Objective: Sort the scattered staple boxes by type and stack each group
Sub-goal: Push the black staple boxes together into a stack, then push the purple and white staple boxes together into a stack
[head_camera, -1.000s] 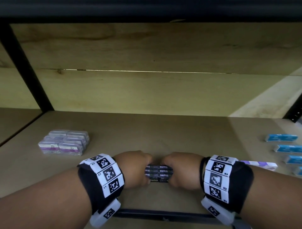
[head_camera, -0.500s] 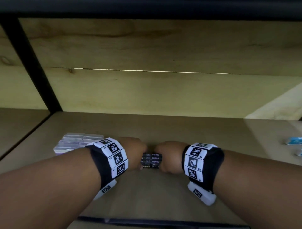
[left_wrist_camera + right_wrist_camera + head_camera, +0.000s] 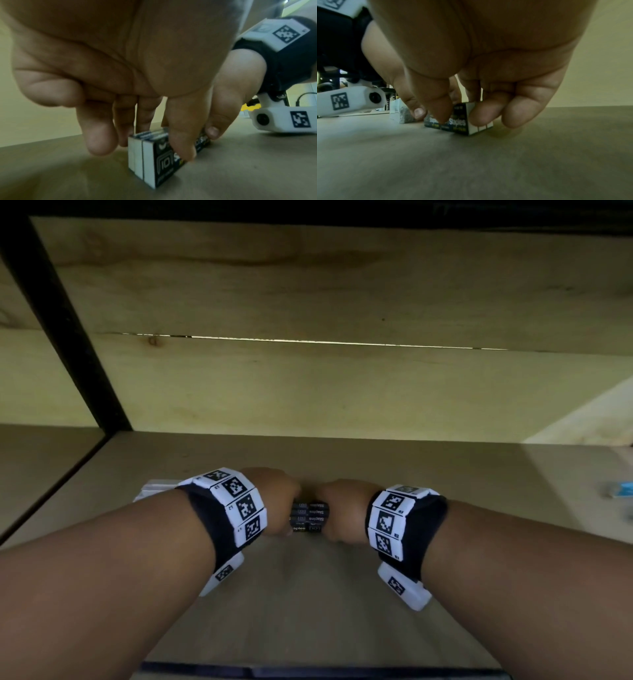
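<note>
Fingers [image 3: 181, 147] of the left hand [image 3: 274, 501] and right hand [image 3: 342, 510] pinch opposite ends of a block of black staple boxes [image 3: 309, 517], standing on the shelf [image 3: 445, 474]. Boxes sit pressed side by side, ends flush. Pale boxes [image 3: 154, 487] lie grouped just left, mostly hidden by the wrist. One blue box [image 3: 620, 489] lies far right, apart. Judgement: black group gathered; blue boxes evidently remain unsorted.

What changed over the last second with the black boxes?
Both hands, left and right, slid the black boxes away along the shelf, toward the clear packs on the left. The grip at both ends is unchanged.
</note>
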